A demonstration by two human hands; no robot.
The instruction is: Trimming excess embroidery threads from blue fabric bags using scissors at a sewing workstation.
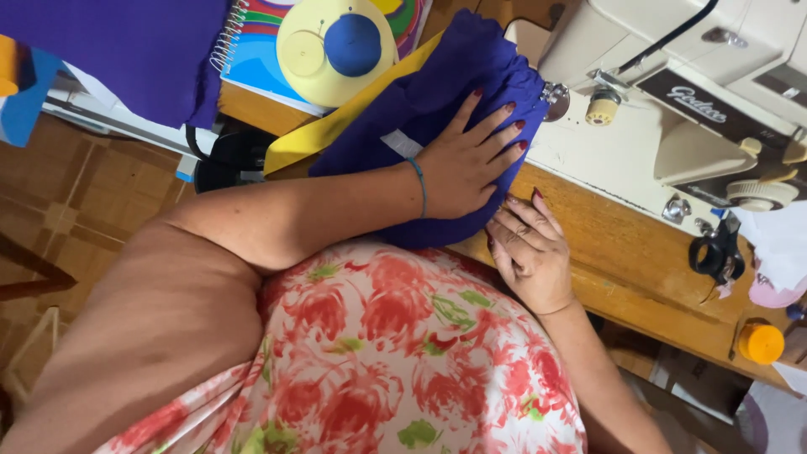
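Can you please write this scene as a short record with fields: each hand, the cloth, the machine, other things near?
left hand: flat, fingers spread, pressing on the purple cloth
right hand: at the cloth's near edge, on the wooden table
purple cloth: bunched, with a yellow band, lying against the sewing machine
sewing machine: cream, on the table
nearby: black scissors, orange-capped bottle, spiral notebook

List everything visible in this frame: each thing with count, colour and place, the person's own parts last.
purple fabric: one, purple, on the table under the hands
yellow strip: one, yellow, beside the fabric
sewing machine: one, cream, upper right
scissors: one, black, right on the table
wooden table: one, brown
spiral notebook: one, multicoloured, top
orange cap: one, right edge
left hand: flat on the fabric
right hand: at the fabric's edge
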